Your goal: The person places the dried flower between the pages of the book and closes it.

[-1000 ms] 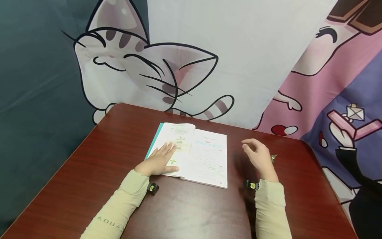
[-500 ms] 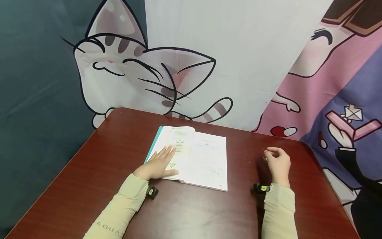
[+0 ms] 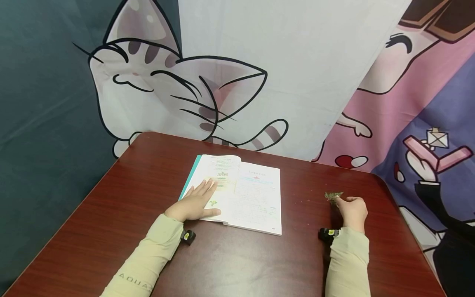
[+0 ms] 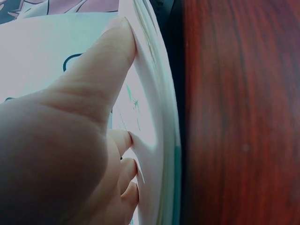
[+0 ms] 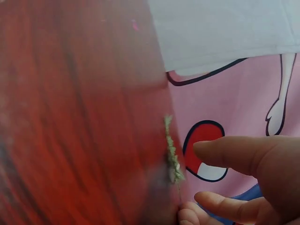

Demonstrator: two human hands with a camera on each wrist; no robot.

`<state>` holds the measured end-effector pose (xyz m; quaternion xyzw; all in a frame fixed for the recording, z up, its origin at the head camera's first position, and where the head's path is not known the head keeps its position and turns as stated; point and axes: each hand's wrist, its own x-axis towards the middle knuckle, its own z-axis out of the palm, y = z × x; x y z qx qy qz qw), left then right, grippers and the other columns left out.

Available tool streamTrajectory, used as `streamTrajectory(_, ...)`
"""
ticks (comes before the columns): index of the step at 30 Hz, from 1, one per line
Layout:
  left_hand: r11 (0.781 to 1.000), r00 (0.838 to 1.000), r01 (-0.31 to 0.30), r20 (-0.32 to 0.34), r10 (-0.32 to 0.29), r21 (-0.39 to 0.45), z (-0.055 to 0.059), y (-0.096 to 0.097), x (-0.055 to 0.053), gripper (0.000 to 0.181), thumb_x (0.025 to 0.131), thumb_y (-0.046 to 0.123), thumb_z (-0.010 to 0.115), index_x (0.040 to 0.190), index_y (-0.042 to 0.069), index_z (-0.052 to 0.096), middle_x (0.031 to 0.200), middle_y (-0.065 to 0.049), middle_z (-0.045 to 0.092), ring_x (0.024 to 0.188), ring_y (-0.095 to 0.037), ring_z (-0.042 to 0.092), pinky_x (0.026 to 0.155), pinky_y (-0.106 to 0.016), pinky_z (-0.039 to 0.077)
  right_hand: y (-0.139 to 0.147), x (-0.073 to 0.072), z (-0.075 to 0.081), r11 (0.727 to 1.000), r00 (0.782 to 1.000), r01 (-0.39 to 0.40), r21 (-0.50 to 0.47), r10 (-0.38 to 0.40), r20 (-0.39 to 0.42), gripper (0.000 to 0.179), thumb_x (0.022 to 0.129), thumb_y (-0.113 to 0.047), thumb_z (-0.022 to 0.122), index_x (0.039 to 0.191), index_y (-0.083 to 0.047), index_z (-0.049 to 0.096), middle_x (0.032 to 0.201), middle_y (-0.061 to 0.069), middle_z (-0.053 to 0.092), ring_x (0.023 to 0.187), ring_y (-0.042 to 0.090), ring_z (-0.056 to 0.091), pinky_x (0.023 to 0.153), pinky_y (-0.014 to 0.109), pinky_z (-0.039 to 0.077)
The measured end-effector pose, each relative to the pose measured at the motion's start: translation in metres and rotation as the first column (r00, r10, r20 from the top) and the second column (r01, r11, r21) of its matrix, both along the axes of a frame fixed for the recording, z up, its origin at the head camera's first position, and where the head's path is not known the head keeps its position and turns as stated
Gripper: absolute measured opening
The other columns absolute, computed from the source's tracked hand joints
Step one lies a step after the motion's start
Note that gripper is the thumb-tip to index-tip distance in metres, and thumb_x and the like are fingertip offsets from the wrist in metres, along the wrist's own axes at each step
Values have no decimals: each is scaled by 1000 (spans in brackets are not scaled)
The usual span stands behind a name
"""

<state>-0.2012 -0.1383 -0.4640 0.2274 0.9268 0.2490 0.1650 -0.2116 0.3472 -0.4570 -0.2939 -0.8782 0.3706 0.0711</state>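
An open book (image 3: 259, 198) with a teal cover edge lies on the table. My left hand (image 3: 191, 206) rests flat on its left page, fingers spread. In the left wrist view, the thumb (image 4: 98, 70) lies along the page near the book's edge. At the right, my right hand (image 3: 352, 210) is at a small green fern leaf (image 3: 333, 195) on the table, fingertips right at its near side. The right wrist view shows the leaf (image 5: 173, 154) beyond the fingers, with a gap between thumb (image 5: 229, 152) and index finger.
The brown wooden table (image 3: 237, 264) carries a few tiny specks between book and leaf. Behind it hangs a cloth backdrop (image 3: 315, 74) with a cartoon cat. Each wrist wears a small black camera (image 3: 188, 236).
My right hand has moved right and toward me from beside the book, uncovering the fern leaf, which lies about where it was. My left hand stays on the page.
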Motion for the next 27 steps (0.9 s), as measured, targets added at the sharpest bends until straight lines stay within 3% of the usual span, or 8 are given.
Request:
streamTrajectory(7,999,1000,-1,-12,0,-39,-6,0,-3,96,97,59,58,163,6,11,169,-15,3,156,-34,0,121,-60,3,0,-3,-4,995,996,-35,92,27,84,64,91,-40,68,107,21,61,113,41,58,106,55,51,98,60,44)
streamTrajectory(13,999,1000,-2,3,2,-42,-10,0,-6,98,96,61,57,163,7,10,169,-15,2,156,-34,-1,121,-60,2,3,-11,-4,996,983,-36,86,20,181,77,92,-44,65,121,27,50,120,44,52,110,57,47,102,63,41)
streamTrajectory(22,999,1000,0,-6,0,-33,-6,0,-4,97,97,59,57,163,7,10,169,-15,3,156,-34,-1,121,-60,2,-2,-18,-1,989,979,-71,130,44,200,66,93,-33,63,119,27,53,122,45,52,115,61,46,102,64,33)
streamTrajectory(27,999,1000,0,8,0,-33,-4,1,-5,98,96,61,57,163,6,11,169,-17,3,156,-36,-1,121,-61,2,-5,-17,0,999,976,-26,32,18,218,51,95,-34,62,117,12,65,129,40,50,122,61,40,103,67,35)
